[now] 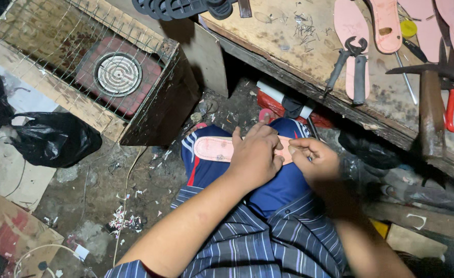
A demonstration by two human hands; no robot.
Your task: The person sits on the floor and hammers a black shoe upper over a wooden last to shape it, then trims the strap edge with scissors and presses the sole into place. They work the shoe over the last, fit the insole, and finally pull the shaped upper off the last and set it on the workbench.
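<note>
One black plastic bag (56, 138) lies crumpled on the floor at the left, beside the wooden crate. Flattened cardboard pieces (10, 234), brown with red patches, lie on the floor at the lower left. No labels, signs or screens are visible.

A matt pink insole (214, 149), seemingly smooth, was pressed against blue cloth by the left hand (254, 158) and right hand (311, 158). The wooden workbench (309, 62) was seen rough and scarred, the metal pincers (346, 64) dull, the black plastic bag (54, 138) glossy.
</note>
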